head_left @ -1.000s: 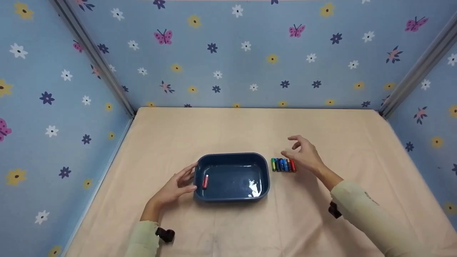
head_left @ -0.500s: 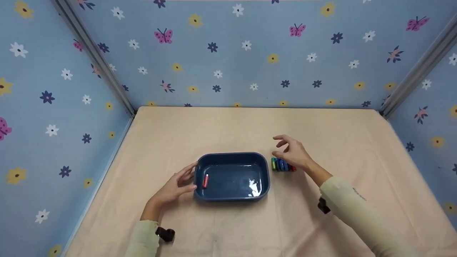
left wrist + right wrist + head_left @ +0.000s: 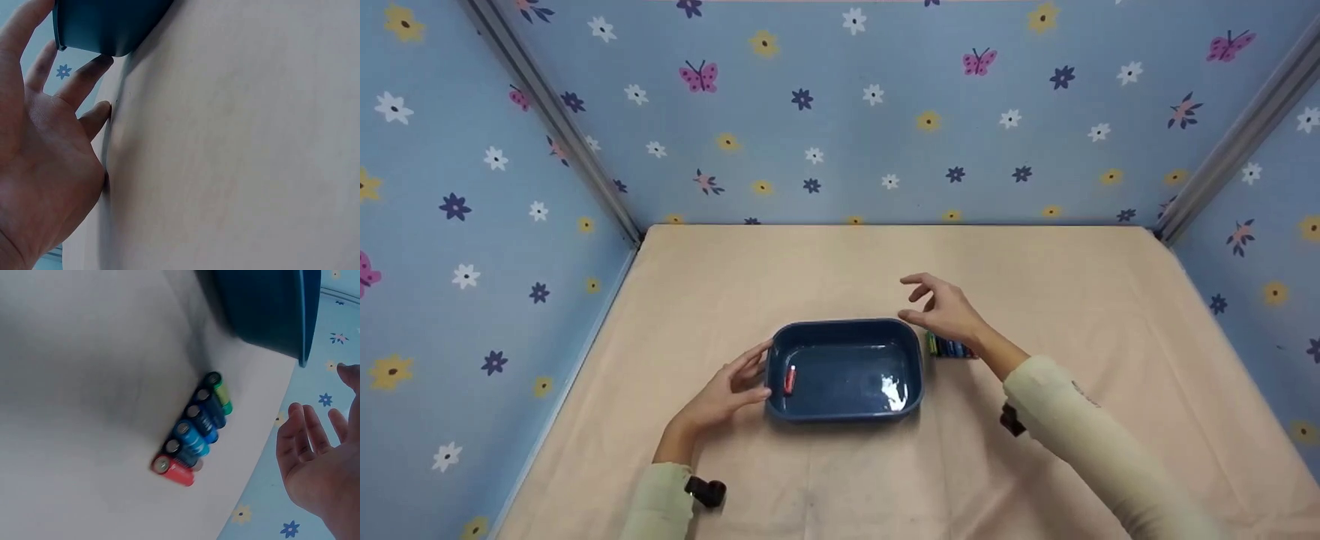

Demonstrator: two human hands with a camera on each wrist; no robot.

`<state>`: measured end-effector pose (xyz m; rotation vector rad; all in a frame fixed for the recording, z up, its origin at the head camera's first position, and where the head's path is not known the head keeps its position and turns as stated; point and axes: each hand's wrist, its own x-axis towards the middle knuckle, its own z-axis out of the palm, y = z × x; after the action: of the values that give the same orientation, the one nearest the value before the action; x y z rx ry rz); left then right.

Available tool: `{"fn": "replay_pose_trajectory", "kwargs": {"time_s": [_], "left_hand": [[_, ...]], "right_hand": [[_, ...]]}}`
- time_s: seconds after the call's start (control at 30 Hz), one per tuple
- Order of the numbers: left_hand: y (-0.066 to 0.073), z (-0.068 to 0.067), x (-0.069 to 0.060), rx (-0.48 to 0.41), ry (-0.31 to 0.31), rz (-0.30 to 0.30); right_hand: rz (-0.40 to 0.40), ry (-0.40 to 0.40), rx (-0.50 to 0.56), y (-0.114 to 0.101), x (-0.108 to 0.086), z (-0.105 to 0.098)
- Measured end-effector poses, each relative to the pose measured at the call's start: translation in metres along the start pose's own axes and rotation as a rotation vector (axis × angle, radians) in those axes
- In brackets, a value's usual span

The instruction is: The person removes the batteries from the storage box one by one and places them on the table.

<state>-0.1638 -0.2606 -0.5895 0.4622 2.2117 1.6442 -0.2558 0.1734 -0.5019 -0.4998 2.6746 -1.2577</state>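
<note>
A dark blue rectangular dish [image 3: 840, 411] stands on the cloth, with one red battery [image 3: 790, 380] lying in its left part. My left hand [image 3: 722, 394] rests against the dish's left end, fingers fairly straight and thumb at the rim. In the left wrist view, the fingertips of the left hand [image 3: 50, 146] touch the dish's outer wall [image 3: 101, 28]. My right hand [image 3: 945, 309] hovers beyond the dish's right back corner, fingers loosely bent. Nothing shows between thumb and fingers of the right hand [image 3: 318, 455] in the right wrist view. Partly behind it from above lie several batteries [image 3: 949, 348].
The batteries [image 3: 194, 422] lie side by side in a row, green nearest the dish and red farthest. A peach cloth [image 3: 870, 487] covers the table. Blue flowered panels [image 3: 855, 135] enclose the back and sides.
My right hand has moved left, from above the battery row toward the dish's right back corner. The left hand, the dish and the red battery in it have stayed put.
</note>
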Motion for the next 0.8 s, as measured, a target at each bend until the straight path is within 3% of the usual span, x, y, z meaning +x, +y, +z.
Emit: {"fn": "replay_pose_trajectory", "kwargs": {"time_s": [0.27,0.47,0.8], "left_hand": [[0.001,0.000,0.001,0.003,0.007,-0.010],[0.001,-0.001,0.002,0.012,0.004,0.007],[0.000,-0.001,0.000,-0.002,0.001,0.025]], "right_hand": [[-0.019,-0.043,0.033,-0.026,0.009,0.018],[-0.079,-0.101,0.077,-0.037,0.012,0.031],[-0.171,-0.308,0.151,-0.049,0.017,0.047]]}}
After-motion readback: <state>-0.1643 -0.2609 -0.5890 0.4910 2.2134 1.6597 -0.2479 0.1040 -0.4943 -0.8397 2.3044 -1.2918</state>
